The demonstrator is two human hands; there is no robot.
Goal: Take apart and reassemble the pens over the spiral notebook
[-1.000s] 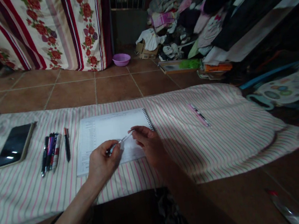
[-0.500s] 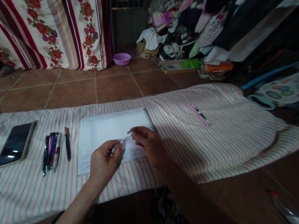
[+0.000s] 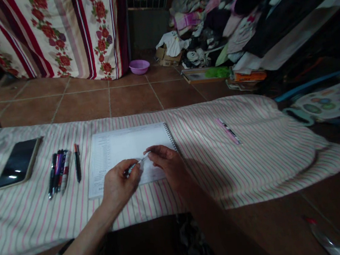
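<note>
A pale pen (image 3: 138, 163) is held between both hands over a spiral notebook (image 3: 119, 147) lying open on a striped cloth (image 3: 256, 153). My left hand (image 3: 118, 187) is closed round the pen's lower end. My right hand (image 3: 167, 163) pinches its upper end with the fingertips. Both hands rest just above the notebook's near right corner.
Left of the notebook lie a single pen (image 3: 77, 162), a bunch of several pens (image 3: 58, 173) and a dark phone (image 3: 17, 163). A pink pen (image 3: 228, 131) lies to the right. Beyond are a tiled floor, a purple bowl (image 3: 139, 67), a floral curtain and piled clothes (image 3: 206, 25).
My right hand has slid a little closer to my left along the pen, so less of the pen shows between them. Nothing else has moved.
</note>
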